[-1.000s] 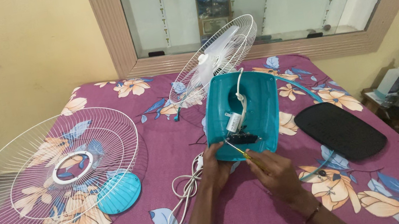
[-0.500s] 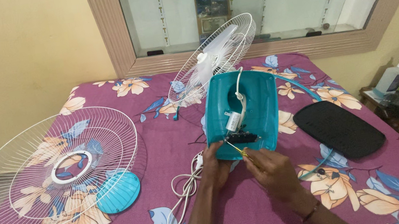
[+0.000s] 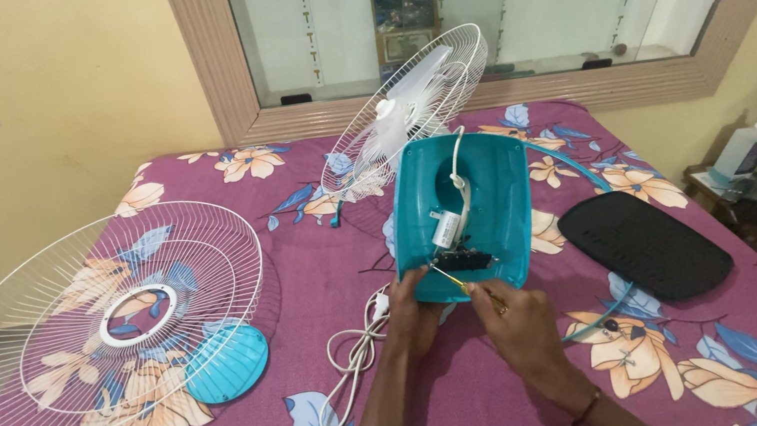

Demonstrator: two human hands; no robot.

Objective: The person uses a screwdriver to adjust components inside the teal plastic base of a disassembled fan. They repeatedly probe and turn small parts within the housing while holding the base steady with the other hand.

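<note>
Nearest me, my right hand [image 3: 515,323] keeps a closed grip on a slim yellow-handled screwdriver [image 3: 458,281], its tip set against the dark switch block [image 3: 463,259] at the near edge of the teal fan base [image 3: 497,194]. My left hand [image 3: 411,314] is curled around that near-left edge, gripping it so the upturned base stays put on the bed [image 3: 327,272] with its purple flowered sheet. I judge I am at the step of working a screw at the switch block; the next move calls for keeping the tip seated straight and the base from rocking. A white power cord [image 3: 357,353] loops just left of my left wrist. Farther left lies the white front grille [image 3: 102,323] with a teal round cap [image 3: 226,364] beside it. To the right rests a black oval base cover [image 3: 645,245]. Beyond the base, the rear grille with blades [image 3: 408,112] leans tilted.
</note>
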